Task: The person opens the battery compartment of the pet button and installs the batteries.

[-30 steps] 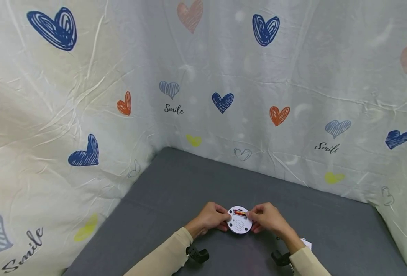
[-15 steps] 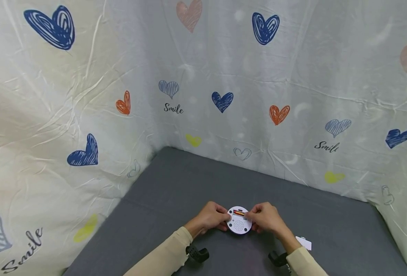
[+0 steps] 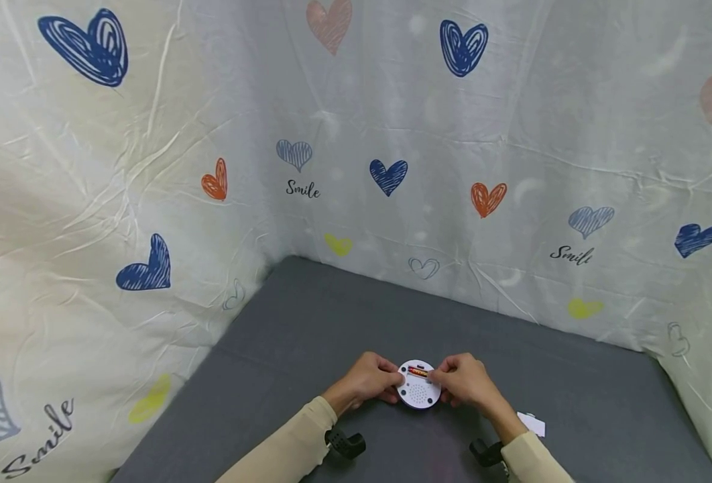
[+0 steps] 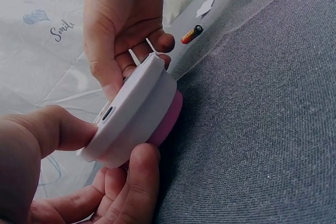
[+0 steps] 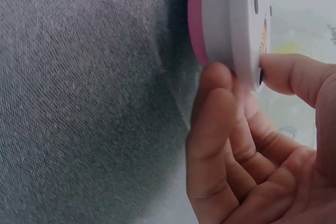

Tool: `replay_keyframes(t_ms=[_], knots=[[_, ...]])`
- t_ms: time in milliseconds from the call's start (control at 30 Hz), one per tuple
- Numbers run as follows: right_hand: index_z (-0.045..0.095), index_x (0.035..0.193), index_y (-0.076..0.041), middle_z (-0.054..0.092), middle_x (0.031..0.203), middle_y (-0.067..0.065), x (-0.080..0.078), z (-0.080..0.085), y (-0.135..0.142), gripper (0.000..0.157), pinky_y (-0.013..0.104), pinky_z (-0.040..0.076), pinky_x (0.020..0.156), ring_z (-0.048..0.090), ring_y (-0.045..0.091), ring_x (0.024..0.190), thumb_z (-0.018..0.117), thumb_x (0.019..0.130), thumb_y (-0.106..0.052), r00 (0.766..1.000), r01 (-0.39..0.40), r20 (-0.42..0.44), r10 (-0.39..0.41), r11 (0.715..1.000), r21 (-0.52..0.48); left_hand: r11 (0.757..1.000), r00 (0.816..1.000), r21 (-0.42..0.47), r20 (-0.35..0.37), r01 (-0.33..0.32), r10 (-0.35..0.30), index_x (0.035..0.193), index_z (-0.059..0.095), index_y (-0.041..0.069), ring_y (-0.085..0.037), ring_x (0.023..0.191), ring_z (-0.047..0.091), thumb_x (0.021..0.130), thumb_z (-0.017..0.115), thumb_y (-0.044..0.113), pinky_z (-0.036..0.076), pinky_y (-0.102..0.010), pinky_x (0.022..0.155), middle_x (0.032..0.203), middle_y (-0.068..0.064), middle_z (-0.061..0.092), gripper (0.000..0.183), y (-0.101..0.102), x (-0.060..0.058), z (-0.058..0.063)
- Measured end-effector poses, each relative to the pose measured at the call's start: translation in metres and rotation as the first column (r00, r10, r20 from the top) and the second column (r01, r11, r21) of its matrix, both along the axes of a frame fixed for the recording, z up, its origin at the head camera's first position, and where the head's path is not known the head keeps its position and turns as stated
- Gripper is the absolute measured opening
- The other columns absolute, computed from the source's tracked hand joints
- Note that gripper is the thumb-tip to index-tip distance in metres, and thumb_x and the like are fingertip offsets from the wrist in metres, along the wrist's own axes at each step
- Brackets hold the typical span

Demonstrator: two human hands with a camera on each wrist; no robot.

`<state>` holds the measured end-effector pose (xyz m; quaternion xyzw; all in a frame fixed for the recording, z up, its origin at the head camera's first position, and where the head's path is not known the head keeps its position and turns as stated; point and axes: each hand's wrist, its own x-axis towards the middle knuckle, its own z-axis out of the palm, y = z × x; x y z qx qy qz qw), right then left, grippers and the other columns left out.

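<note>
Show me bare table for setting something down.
Free: gray table between the round device and the back curtain; also right of the white piece. Crowded: around the device, held by left hand and right hand, and near the loose battery.

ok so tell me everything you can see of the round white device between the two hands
The round, white, plastic-looking device has a thick pale sidewall and a pink layer underneath. Its perforated face, turned up toward the head camera, carries small dark round spots and a red cylindrical battery set into it. The left hand and right hand grip opposite sides, thumbs on that face. It is over the grey, cloth-like tabletop; whether it touches it, I can't tell.
</note>
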<state>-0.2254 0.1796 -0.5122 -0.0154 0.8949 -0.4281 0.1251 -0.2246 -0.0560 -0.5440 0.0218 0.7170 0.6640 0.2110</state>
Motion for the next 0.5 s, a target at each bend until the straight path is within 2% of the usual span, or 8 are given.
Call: replay_keyframes(t_ms=[333,500], knots=[[0.081,0.092,-0.007,0.075,0.070,0.004,-0.002,0.009,0.009,0.014,0.034,0.062,0.050,0.071,0.018,0.060,0.082,0.095,-0.021,0.998,-0.045,-0.037,0.045,0.999,0.019,1.000,1.000,-0.008,0.003,-0.011,0.011,0.111,0.076,-0.010,-0.013,0.062,0.070,0.095,0.076,-0.001,0.068,-0.028,0.062,0.087,-0.012,0.076,0.019,0.000,0.001,0.001],[0.082,0.096,-0.010,0.077,0.076,0.004,-0.002,0.019,0.020,0.010,0.033,0.061,0.056,0.072,0.019,0.066,0.079,0.099,-0.019,0.992,-0.070,-0.103,0.076,0.995,0.068,1.000,1.000,-0.008,-0.005,-0.012,0.012,0.111,0.076,-0.010,-0.013,0.062,0.070,0.095,0.075,-0.001,0.068,-0.029,0.062,0.087,-0.012,0.077,0.018,0.000,0.001,0.002]])
